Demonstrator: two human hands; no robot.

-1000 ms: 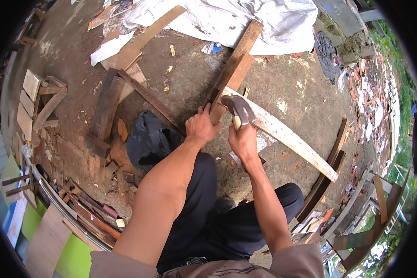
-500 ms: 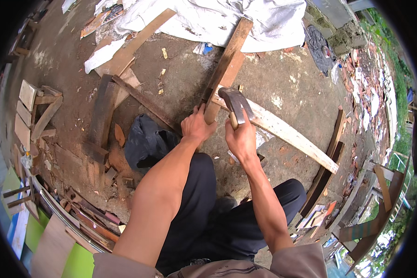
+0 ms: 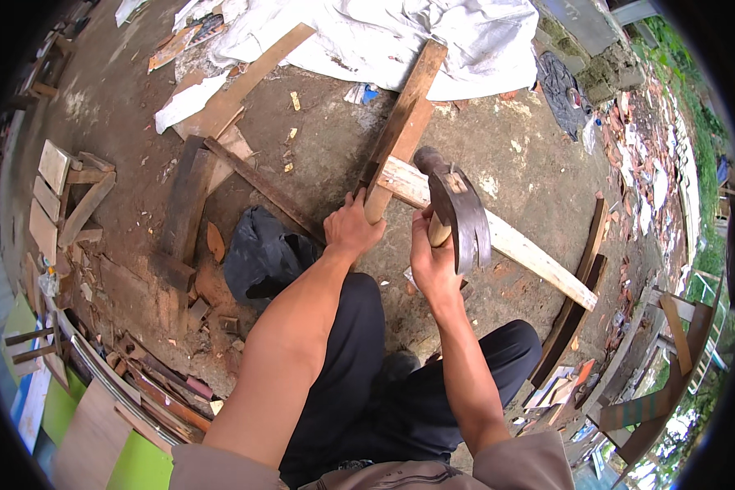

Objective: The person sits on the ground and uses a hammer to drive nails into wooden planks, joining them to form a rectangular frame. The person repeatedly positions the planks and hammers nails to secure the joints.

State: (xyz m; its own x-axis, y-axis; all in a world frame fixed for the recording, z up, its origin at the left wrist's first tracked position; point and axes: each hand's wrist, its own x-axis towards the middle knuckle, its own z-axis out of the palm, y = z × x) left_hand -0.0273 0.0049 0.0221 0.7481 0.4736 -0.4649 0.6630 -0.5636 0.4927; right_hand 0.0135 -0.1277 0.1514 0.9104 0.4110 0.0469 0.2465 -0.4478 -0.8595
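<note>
While the left hand [image 3: 354,230], fingers curled, seemingly grips overlapping brown wooden beams [image 3: 412,91], the right hand [image 3: 434,263] clenches a claw hammer [image 3: 459,208].

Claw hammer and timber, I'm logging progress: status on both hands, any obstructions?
Right hand gripping claw hammer. Left hand holding brown timbers at near end. Whitish plank meeting timbers, partly hidden behind hammer. Black plastic bag beside left forearm.
</note>
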